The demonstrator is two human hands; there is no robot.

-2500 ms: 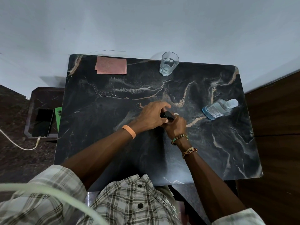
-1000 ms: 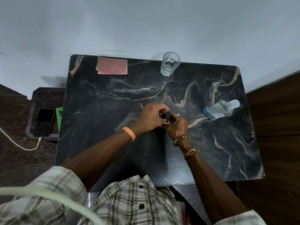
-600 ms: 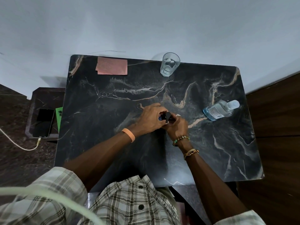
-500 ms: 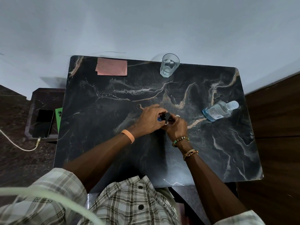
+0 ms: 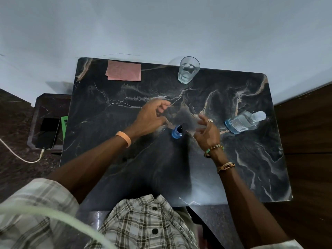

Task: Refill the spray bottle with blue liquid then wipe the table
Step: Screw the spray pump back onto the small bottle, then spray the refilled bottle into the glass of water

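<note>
A small blue spray bottle [image 5: 177,132] with a black top stands upright at the middle of the dark marble table [image 5: 125,168]. My left hand [image 5: 151,115] hovers just left of it with loosely curled fingers, holding nothing. My right hand [image 5: 206,131] hovers just right of it, fingers spread and relaxed, also apart from the bottle. A clear refill bottle [image 5: 242,123] with blue liquid at its base and a white cap lies on its side at the right. A folded pink cloth [image 5: 124,72] lies at the table's far left corner.
A clear drinking glass [image 5: 188,70] stands at the far edge near the wall. A lower side table at the left carries a phone [image 5: 47,133] on a charging cable and a green card [image 5: 63,125]. A wooden panel [image 5: 305,141] borders the right side.
Both hands gripped the spray bottle's black top before; now they have let go and moved apart, leaving the bottle standing on its own.
</note>
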